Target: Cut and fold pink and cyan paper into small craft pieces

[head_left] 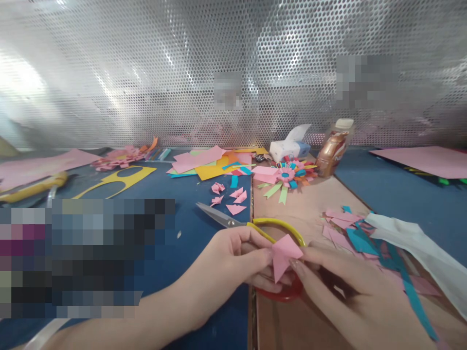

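Observation:
A small folded pink paper piece is pinched between my two hands near the lower middle. My left hand grips its left edge between thumb and fingers. The fingertips of my right hand hold its right side. Just behind and beneath my hands lie scissors with yellow and red handles, blades pointing left, partly hidden by my left hand. Beyond the blades, several small folded pink pieces rest on the blue table surface.
Coloured paper sheets, a paper flower, a tissue box and a bottle stand or lie farther back. Paper scraps are at right. Yellow-handled pliers lie far left. A perforated metal panel rises behind.

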`<state>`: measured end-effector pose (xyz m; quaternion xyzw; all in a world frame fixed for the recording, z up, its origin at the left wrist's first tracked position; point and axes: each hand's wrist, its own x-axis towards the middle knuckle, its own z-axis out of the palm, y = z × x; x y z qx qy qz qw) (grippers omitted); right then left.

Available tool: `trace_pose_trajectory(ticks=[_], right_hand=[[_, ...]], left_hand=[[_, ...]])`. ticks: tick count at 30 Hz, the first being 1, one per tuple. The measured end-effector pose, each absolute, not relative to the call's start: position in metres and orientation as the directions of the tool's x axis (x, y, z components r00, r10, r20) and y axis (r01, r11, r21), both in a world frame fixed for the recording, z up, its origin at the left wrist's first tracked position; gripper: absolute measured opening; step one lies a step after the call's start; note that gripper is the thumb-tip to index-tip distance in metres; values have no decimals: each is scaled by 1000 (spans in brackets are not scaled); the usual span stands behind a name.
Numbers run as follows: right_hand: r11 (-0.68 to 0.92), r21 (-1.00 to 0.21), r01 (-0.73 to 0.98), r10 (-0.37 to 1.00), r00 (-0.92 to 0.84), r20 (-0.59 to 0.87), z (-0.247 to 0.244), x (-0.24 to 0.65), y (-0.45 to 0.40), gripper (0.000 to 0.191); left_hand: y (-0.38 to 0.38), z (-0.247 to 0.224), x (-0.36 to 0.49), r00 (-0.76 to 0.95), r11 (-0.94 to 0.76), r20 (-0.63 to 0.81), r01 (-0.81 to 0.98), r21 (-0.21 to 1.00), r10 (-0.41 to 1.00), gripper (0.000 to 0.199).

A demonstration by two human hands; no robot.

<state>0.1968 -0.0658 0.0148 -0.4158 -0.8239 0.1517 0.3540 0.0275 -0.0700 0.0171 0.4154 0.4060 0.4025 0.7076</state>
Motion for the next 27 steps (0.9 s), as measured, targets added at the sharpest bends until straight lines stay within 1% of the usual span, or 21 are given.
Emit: trace_pose_trajectory(ticks=[5,7,10,15,19,21,24,27], right_hand=[[593,-541,597,805,-422,416,16,198,-67,13],[602,-523,603,797,-420,434,15,198,-67,13],[629,-464,624,771,-425,474,12,198,-68,13],[654,-382,653,742,-455,493,9,199,-68,13],[681,-326,656,717,-510,475,11,199,-67,13],[695,-307,650,706,-536,463,12,199,-66,17],[715,-306,628,688,-557,465,15,199,-66,24],[726,-323,607,680,-563,469,17,198,-67,24]], left_hand=[[-70,20,28,341,343,-253,-235,910,905,5],[-70,20,28,335,347,-260,-234,908,906,5],[-70,19,28,337,349,-262,-233,908,905,5],[-71,17,26,346,345,-252,-239,908,904,6],[-70,17,26,339,349,-258,-242,906,905,6],[-69,18,26,341,353,-262,-240,904,903,6],[-68,19,26,350,355,-261,-241,903,900,6],[-69,19,26,355,359,-258,-256,898,899,6]])
